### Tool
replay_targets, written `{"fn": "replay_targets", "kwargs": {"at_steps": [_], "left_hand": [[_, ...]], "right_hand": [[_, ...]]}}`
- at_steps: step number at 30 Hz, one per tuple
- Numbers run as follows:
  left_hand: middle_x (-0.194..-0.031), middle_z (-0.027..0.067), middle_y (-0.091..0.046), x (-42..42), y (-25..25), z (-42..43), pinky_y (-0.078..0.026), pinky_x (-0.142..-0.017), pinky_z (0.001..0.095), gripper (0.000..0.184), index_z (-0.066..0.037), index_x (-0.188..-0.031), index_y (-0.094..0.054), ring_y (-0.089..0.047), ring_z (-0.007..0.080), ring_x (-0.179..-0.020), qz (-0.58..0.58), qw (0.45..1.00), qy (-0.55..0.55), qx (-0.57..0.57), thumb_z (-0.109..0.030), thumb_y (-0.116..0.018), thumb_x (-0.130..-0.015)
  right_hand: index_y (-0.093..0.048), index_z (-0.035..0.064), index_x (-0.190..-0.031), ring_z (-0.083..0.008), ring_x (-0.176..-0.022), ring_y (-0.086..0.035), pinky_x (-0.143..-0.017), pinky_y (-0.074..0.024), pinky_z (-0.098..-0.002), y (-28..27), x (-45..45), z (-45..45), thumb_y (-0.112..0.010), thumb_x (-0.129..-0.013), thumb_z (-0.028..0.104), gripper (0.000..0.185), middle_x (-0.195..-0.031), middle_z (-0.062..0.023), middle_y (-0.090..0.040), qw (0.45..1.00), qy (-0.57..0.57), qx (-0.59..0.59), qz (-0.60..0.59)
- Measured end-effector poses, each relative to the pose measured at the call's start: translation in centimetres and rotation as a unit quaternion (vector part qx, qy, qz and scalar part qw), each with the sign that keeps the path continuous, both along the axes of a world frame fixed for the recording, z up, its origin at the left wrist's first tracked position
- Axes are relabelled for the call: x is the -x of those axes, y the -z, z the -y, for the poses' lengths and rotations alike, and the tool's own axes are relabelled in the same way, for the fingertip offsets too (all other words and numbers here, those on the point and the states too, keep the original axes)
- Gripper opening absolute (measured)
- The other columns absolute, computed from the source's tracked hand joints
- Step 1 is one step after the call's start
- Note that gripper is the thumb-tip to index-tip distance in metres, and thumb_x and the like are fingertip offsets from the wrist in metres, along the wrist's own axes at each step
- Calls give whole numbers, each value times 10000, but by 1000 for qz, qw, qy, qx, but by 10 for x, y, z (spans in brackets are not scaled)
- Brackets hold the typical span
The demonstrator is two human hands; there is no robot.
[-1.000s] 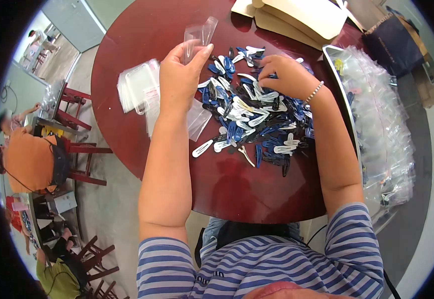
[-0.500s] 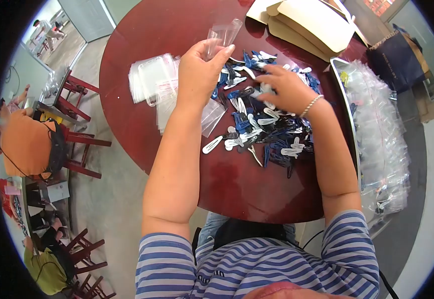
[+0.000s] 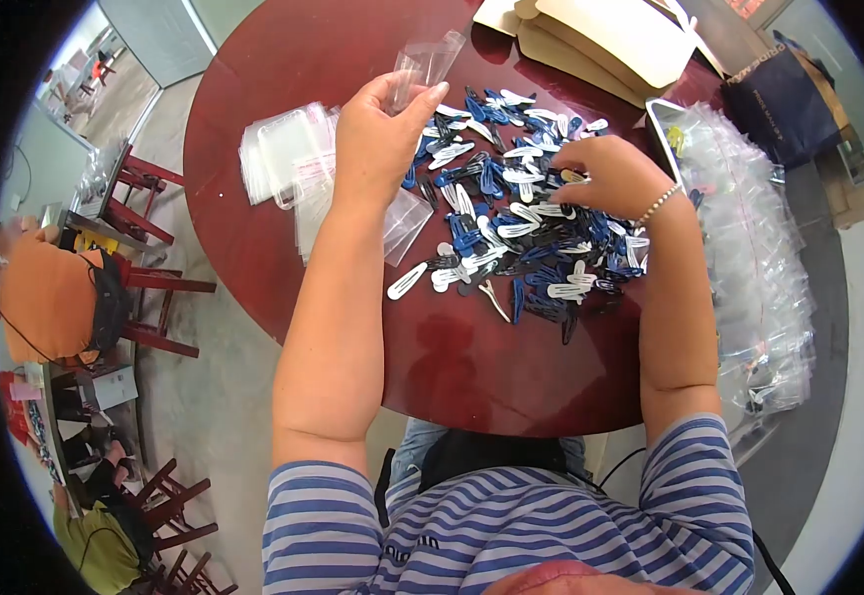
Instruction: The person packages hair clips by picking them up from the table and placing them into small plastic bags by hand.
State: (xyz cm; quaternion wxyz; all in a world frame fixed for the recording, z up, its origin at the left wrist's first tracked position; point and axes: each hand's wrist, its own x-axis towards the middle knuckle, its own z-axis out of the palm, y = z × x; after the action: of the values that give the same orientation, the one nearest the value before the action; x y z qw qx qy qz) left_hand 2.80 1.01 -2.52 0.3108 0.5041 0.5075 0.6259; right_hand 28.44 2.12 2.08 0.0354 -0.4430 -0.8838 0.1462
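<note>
Clock positions were read from the middle of the pile of hair clips (image 3: 519,229), which lay on the red tabletop (image 3: 511,392). The left hand (image 3: 377,134), at ten o'clock, was closed in a pinch on one clear bag (image 3: 434,59), which stood up at eleven. The right hand (image 3: 615,177), at two, was half curled over the pile's edge; whether its fingertips had hold of a clip could not be told.

The bag was judged light, limp and slippery, best taken by its rim between thumb and finger. The clips were judged light, stiff and smooth, best lifted singly by the broad end; overlapping ones could snag.

Count: one bag in hand; one fanned stack of bags (image 3: 271,159) between nine and ten, its number not readable; white, blue and black clips, too overlapped to count; one slim forked clip (image 3: 494,299) between six and seven; one tray (image 3: 662,134) heaped with plastic packets (image 3: 754,258) at three, uncounted; one piece of folded cardboard (image 3: 610,40) at one; one dark carrier bag (image 3: 784,109) at two
</note>
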Motion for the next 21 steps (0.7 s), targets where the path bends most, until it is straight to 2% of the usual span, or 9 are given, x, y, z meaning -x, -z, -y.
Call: {"fn": "replay_targets", "kwargs": {"at_steps": [3,5,8,9,11,12,15,17,21], "left_hand": [[-836,57,-684,-3,-1,1,-474,-722,254,325,0,-921,-676,-609,106,-770,1,1000,7,7,-283,-749,-780],[-846,-6,-650,-3,-1,1,-434,-646,180,336,-14,-1030,-666,-554,41,-713,-8,1000,17,19,-234,-763,-795],[-829,-15,-644,-2,2,-1,-424,-621,174,320,-13,-1012,-670,-536,31,-675,-12,999,22,20,-232,-761,-798],[-829,-15,-644,-3,1,1,-424,-621,174,320,-13,-1012,-670,-536,31,-675,-13,999,22,21,-232,-761,-798],[-821,54,-689,-4,-2,3,-478,-704,247,310,9,-922,-675,-610,100,-745,-14,999,20,20,-263,-745,-790],[-821,54,-689,-4,0,2,-478,-704,247,310,9,-922,-675,-610,100,-745,-14,999,20,21,-263,-745,-790],[-820,52,-689,-5,2,0,-479,-700,248,307,10,-924,-676,-610,99,-741,6,1000,30,-1,-260,-743,-792],[-838,-6,-646,-6,-3,3,-428,-628,179,324,-5,-1015,-666,-550,40,-698,-5,999,30,12,-227,-759,-798],[-849,0,-650,-3,-2,2,-430,-629,183,333,-5,-1024,-664,-555,44,-706,-9,999,34,11,-229,-761,-797]], "right_hand": [[-668,8,-982,-328,-908,-615,-813,-488,-393,7,14,10,-729,-726,161,304,-961,-156,-651,997,-60,-41,-34],[-672,22,-944,-332,-928,-602,-824,-485,-405,11,26,13,-712,-742,136,236,-968,-136,-642,981,-137,-94,-99],[-673,22,-938,-323,-921,-602,-824,-489,-397,20,54,26,-710,-746,132,224,-960,-130,-639,972,-162,-93,-142],[-677,29,-944,-312,-901,-603,-830,-494,-384,23,61,31,-703,-755,132,218,-951,-124,-638,968,-188,-77,-150],[-677,41,-991,-318,-1013,-575,-902,-469,-385,29,68,35,-713,-752,145,264,-1078,-135,-614,965,-231,-22,-120],[-676,43,-1007,-324,-1067,-558,-934,-455,-388,30,69,36,-719,-749,152,284,-1140,-144,-598,962,-257,-12,-91],[-672,50,-1052,-342,-1185,-499,-1011,-404,-400,39,54,15,-737,-752,169,329,-1287,-187,-530,977,-188,-42,-95],[-673,48,-1070,-349,-1137,-539,-972,-440,-398,49,36,-4,-731,-760,150,331,-1241,-186,-568,982,-121,-81,-123],[-666,12,-1053,-337,-989,-616,-876,-494,-355,38,1,-27,-674,-773,54,283,-1086,-175,-642,982,-33,-109,-148]]}}
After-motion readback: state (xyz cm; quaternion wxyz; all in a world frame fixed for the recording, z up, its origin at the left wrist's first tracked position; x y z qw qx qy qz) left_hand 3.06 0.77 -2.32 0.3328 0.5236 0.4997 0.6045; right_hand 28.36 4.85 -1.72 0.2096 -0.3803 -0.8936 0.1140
